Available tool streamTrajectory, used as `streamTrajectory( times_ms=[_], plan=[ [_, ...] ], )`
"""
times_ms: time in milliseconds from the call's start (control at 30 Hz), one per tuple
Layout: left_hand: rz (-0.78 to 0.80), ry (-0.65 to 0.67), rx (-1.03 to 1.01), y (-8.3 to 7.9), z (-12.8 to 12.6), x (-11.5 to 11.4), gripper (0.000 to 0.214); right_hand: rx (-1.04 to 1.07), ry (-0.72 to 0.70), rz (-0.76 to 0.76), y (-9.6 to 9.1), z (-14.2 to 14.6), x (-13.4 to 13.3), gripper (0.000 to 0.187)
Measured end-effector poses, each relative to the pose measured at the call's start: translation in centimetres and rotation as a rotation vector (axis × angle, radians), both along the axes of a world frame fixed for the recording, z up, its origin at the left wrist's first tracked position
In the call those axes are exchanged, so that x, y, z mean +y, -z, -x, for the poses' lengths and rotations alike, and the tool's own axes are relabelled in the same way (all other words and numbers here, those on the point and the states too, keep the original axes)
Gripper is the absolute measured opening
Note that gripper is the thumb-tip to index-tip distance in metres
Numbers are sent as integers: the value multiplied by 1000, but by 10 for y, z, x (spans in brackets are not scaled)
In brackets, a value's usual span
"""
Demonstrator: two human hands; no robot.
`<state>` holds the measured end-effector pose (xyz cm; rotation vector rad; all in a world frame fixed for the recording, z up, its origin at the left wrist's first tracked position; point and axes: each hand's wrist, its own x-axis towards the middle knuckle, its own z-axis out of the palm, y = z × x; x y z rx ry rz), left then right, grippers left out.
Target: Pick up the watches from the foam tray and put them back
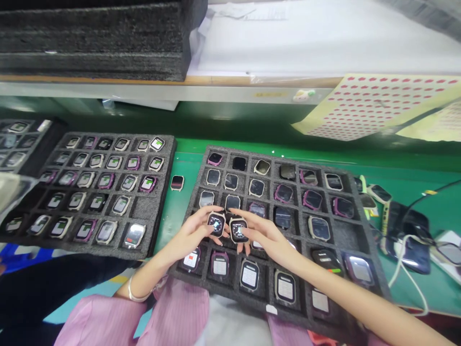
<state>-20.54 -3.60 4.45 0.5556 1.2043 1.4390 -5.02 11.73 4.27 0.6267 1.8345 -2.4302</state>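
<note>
My left hand [199, 227] is closed around a smartwatch [216, 224] with a light frame and a lit dial, its thumb against the screen. Right beside it, my right hand [260, 231] grips a second smartwatch [238, 230], also lit, with the thumb on its face. Both watches are without straps and are held side by side above a dark foam tray [345, 233]. Smartwatches with purple, black and light frames sit in the tray's compartments. Some screens in its front row are lit. My hands and forearms hide part of the tray.
Another foam tray [144, 207] of smartwatches lies to the left, and a lone smartwatch [177, 182] rests on the green table [169, 216] between the trays. At the right are a phone [414, 235] and a white cable [399, 262]. A shelf edge [230, 91] runs overhead, with a dotted sheet [382, 105] hanging.
</note>
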Motion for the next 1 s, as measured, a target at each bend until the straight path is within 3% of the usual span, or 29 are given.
streamTrajectory(
  times_ms=[500,667,800,900,1000],
  plan=[
    [5,33,24,1,0,-1,38,17,19,16,1,-1,-4,50],
    [-4,48,28,1,-1,-2,37,11,28,-68,-2,-1,-8,43],
    [1,10,61,-2,4,-8,38,76,-78,-138,-4,-2,-9,58],
    [-9,-26,67,-4,11,-14,41,118,-178,-330,-1,2,-7,61],
    [-6,-47,57,-3,17,-18,42,190,-305,-832,0,11,-4,55]
  ],
)
